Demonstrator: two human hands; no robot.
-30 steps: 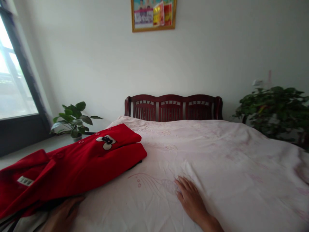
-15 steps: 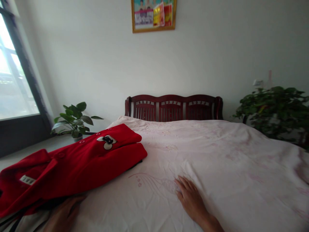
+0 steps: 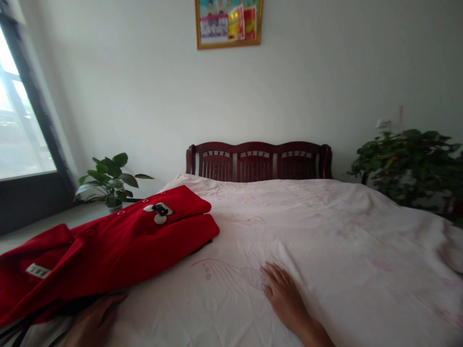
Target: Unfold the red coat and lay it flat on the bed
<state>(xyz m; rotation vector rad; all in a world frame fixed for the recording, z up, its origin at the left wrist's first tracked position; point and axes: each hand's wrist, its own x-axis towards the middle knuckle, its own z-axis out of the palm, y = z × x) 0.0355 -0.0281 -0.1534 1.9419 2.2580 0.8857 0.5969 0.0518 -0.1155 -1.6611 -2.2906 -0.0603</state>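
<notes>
Diagonally, a red jacket (image 3: 119, 236), long axis toward the headboard (image 3: 258, 161); left hand (image 3: 96, 320) beside it, right hand (image 3: 284, 294) flat, fingers (image 3: 275, 279) seemingly open

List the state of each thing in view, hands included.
left hand, open, palm down beside the red jacket's lower edge
right hand, open, flat on the bed cover
red jacket, lying doubled over on the bed, snaps showing
bed cover, spread out, lightly wrinkled
wooden headboard, upright at the bed's far end
framed picture, hanging on the wall
potted plant, upright on the floor
</notes>
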